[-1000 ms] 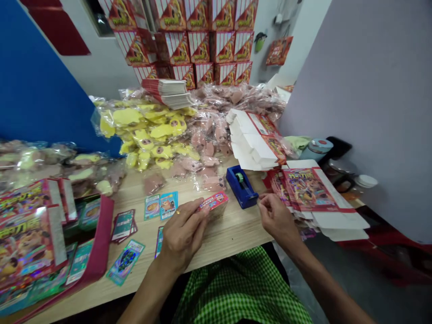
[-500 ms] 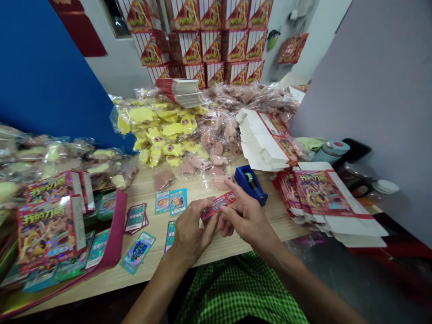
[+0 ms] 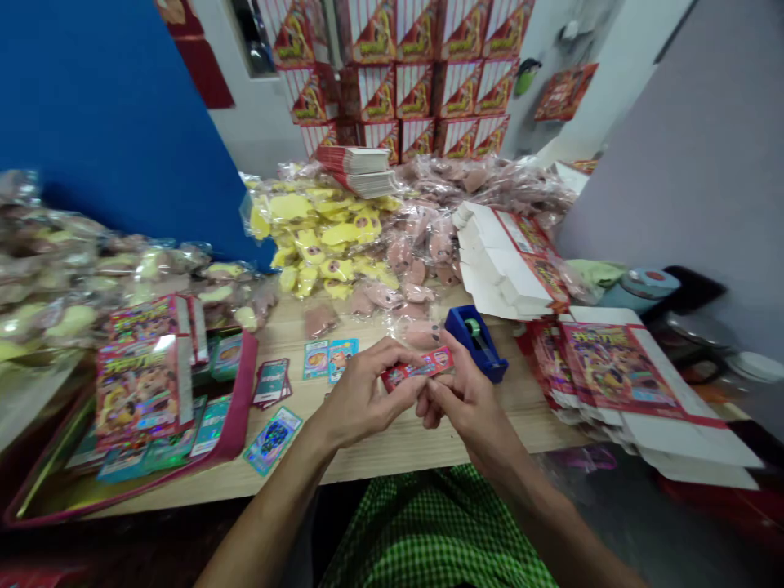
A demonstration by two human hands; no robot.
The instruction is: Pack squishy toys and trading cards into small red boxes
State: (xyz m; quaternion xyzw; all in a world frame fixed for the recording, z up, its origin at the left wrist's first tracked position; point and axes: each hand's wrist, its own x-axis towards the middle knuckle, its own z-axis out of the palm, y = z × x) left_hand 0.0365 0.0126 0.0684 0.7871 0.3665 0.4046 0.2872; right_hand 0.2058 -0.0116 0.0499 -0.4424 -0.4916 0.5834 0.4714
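Observation:
Over the front of the table, both hands meet at a small, shiny red printed packet [image 3: 439, 362], whose exact kind I cannot make out. My left hand [image 3: 361, 394] grips its left end between thumb and fingers. On the right end, my right hand [image 3: 470, 396] pinches it with the thumb and curled fingers. Just behind my right hand is a blue tape dispenser [image 3: 493, 359] with a green roll. Blue picture cards [image 3: 316, 360], a small stack of dark teal cards [image 3: 271, 382] and a holographic card [image 3: 273, 441] lie left of my hands.
At left, a magenta box [image 3: 242, 400] with gold lining holds cards and printed red boxes [image 3: 144, 392]. Bagged yellow toys [image 3: 294, 208] and pink toys [image 3: 422, 237] are heaped behind. Flattened cartons [image 3: 618, 367] are piled at right. Stacked red boxes [image 3: 416, 90] line the back.
The view has swung left, so everything sits further right. My left hand's fingers now reach over the packet's top and cover more of it; my right index finger has bent down onto it.

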